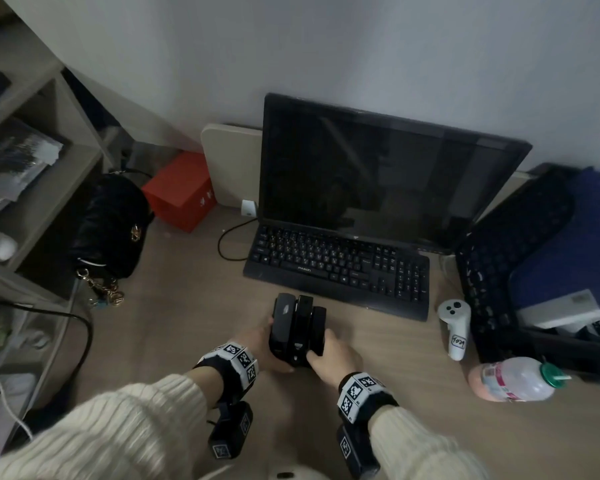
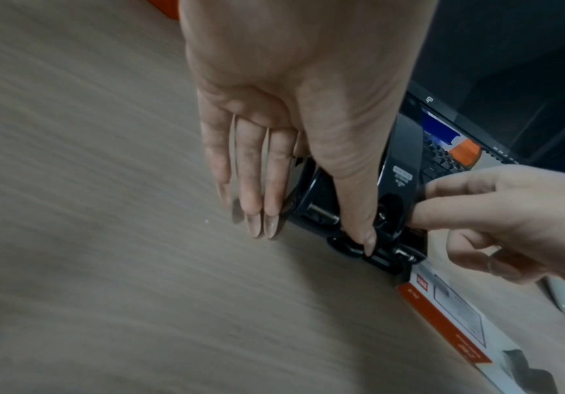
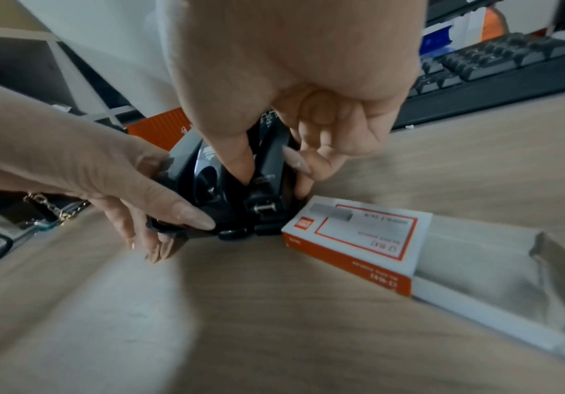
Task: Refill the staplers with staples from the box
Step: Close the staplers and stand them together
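Grasping a cluster of black staplers [image 1: 297, 329] from either side on the tabletop [image 1: 187, 306], left hand [image 1: 257, 348] and right hand [image 1: 333, 356] each a curled grip, staple box [image 3: 355, 242] just right of the right grip, keyboard [image 1: 336, 265] edge close beyond, bare tabletop leftward.

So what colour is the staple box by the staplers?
White with an orange-red band, staple box; clearest in the right wrist view.

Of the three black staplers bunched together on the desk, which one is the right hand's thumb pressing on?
The middle stapler: the right hand sets its thumb on its rear end, while the left hand touches the left one.
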